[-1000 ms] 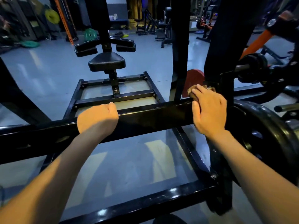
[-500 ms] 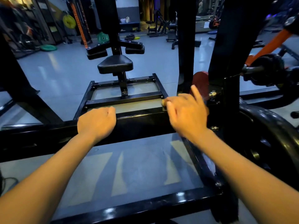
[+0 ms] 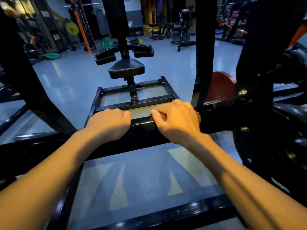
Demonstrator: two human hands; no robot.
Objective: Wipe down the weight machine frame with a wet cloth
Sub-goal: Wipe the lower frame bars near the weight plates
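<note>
Cloth probably under right hand (image 3: 177, 120)

Two hands, left (image 3: 109, 124) and right (image 3: 178, 120), are counted; one seat (image 3: 126, 68), one red plate (image 3: 219, 86) right, one yellow plate (image 3: 72, 28) far left.
</note>
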